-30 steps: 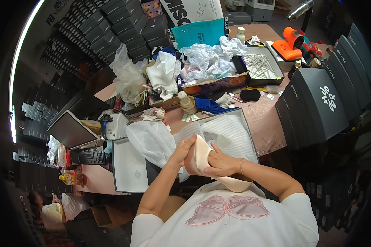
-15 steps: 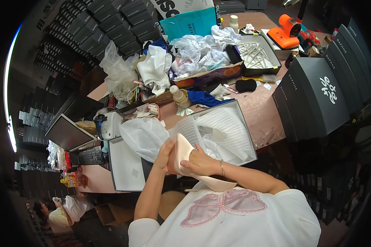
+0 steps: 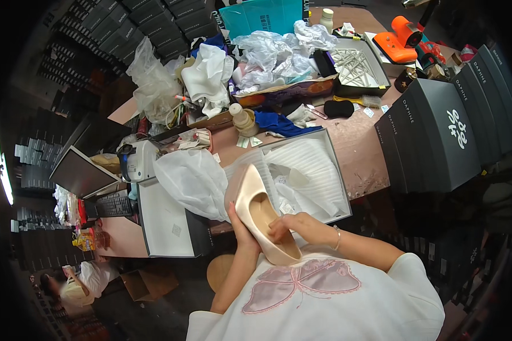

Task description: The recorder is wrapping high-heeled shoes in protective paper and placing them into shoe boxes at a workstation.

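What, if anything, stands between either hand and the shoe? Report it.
Nothing visible does. The left hand holds the pale satin shoe from its left side; the right hand is at its opening. The white wrapping in the open box lies beyond the shoe.

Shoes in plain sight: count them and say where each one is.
1: the pale pump, in the left hand, with the right hand at its opening. More may be hidden under the white wrapping or in the stacked boxes.
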Tool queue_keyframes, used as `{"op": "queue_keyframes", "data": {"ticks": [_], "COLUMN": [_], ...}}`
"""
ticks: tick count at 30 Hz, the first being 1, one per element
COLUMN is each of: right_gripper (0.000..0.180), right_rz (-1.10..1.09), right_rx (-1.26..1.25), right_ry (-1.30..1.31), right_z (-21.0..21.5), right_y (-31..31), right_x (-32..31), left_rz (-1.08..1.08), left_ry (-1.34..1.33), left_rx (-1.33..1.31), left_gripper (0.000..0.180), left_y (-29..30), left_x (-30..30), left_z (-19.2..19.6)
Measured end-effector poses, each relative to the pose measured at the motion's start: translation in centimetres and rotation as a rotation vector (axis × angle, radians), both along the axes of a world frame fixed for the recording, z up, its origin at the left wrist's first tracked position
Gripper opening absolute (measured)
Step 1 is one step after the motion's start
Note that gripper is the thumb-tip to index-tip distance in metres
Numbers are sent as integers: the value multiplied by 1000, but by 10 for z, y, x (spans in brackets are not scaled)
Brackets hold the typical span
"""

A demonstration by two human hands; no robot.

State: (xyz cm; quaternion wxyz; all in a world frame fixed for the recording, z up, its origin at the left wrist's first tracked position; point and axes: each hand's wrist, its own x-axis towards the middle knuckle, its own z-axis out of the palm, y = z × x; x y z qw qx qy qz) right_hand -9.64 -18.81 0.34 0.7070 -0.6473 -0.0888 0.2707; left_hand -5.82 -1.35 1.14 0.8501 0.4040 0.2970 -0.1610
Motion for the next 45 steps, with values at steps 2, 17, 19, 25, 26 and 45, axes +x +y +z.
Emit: {"op": "queue_keyframes", "data": {"ticks": [2,17,19,25,26,45], "right_gripper": [46,8,9,25,25,57], "right_rz": [-157,131,58,-369,-280,-81], "right_rx": [-273,-803,-863,-791,-878,-949], "right_ry": [-50,-895,-956,-451,-461,-830], "right_z": [14,16,-5,-34,-61,-30], "right_y": [-17,20,37,-16,-19,75], "right_x": [4,22,46,78,76,92], "left_rz": [42,-94,-102,-112,-109,-64], "left_ry": [1,131,116,127,124,102], "left_rx": [-44,-236,-247,-250,-252,-349], "left_gripper": [73,74,70,63,62,60], "left_y": [9,-1,0,24,23,13], "left_x": [13,-20,-31,-36,-34,-37], "left_z": [-10,8,1,-11,-10,-21]}}
